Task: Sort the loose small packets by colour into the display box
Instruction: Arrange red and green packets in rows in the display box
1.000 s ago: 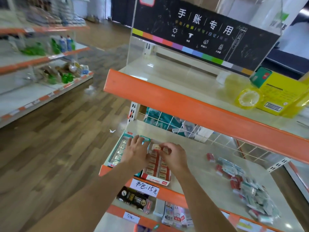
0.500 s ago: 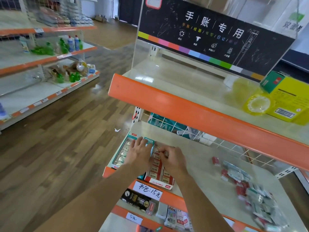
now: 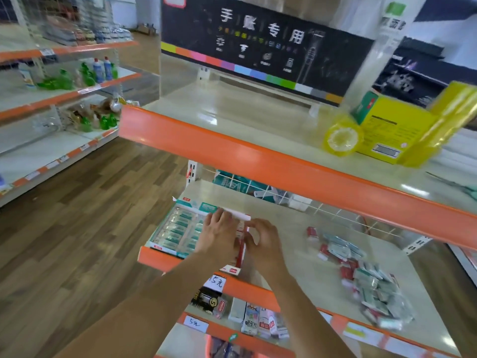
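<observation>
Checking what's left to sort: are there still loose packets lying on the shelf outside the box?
Yes, a pile of loose packets, red and green, lies on the shelf to the right of the box.

Two bare forearms enter from the lower edge of the frame and narrow toward the centre, ending in the left hand [image 3: 219, 232] and the right hand [image 3: 263, 241]. No sleeve, cuff or glove covers either arm as far as the picture reaches; no watch, band or ring can be made out at the wrists or on the fingers. Motion blur softens the fingertips, so nails and finer marks cannot be told. Nothing more of the person shows.
</observation>
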`<state>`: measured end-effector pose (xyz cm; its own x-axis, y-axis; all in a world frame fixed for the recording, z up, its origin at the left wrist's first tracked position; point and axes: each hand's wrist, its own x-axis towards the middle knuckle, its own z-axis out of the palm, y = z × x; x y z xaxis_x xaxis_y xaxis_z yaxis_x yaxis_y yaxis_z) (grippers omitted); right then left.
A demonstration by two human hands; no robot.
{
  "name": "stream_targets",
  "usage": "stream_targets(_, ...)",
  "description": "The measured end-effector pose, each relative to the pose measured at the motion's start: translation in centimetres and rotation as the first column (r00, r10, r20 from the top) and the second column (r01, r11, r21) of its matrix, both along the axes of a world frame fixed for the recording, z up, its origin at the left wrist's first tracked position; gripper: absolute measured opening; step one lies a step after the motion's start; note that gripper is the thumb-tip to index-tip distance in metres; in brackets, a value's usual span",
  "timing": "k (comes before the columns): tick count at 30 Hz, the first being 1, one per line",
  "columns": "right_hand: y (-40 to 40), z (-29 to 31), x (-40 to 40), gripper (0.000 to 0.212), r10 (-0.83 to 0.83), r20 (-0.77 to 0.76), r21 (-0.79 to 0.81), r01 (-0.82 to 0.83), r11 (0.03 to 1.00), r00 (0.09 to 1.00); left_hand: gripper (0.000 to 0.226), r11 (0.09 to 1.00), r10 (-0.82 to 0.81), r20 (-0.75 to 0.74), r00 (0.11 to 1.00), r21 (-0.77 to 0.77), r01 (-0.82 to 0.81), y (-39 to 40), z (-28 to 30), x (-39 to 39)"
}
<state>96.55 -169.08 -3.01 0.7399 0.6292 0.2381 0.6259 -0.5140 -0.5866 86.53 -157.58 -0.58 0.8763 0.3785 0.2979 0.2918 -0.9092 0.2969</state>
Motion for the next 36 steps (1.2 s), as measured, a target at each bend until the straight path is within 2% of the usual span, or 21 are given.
stream_targets(7, -7.4, -0.3, 1.8, 0.027, -0.115, -0.074, -0.02, 0.113, 0.993, 0.991, 0.048, 0.995, -0.096, -0.14, 0.986, 0.012, 0.099, -6.5, 0.7, 2.5)
stream_targets(16, -16.1, -0.6, 3.1, 0.033, -0.237, -0.15, -0.03, 0.235, 0.972, 0.96, 0.047, 0.98, -0.198, -0.163, 0.967, -0.012, 0.199, -14.5, 0.3, 5.0)
stream_targets(23, -21.3, -0.1, 3.5, 0.038, -0.345, -0.049, -0.017, 0.345, 0.938, 0.937, 0.05, 0.969, -0.248, -0.226, 0.942, -0.039, 0.246, -19.8, -0.7, 7.0)
stream_targets(29, -25.5, -0.2, 3.9, 0.05, -0.558, -0.03, 0.081, 0.559, 0.825, 0.829, 0.047, 0.959, -0.284, -0.225, 0.932, -0.079, 0.273, -23.7, -1.3, 8.2)
stream_targets(32, -26.9, -0.8, 4.5, 0.043, -0.535, -0.041, 0.091, 0.537, 0.839, 0.844, 0.041, 0.964, -0.266, -0.213, 0.94, -0.061, 0.258, -25.0, -1.5, 8.2)
stream_targets(36, -27.6, -1.2, 4.7, 0.033, -0.432, 0.005, 0.048, 0.431, 0.901, 0.902, 0.037, 0.973, -0.208, -0.148, 0.967, -0.132, 0.189, -25.5, -2.5, 8.2)
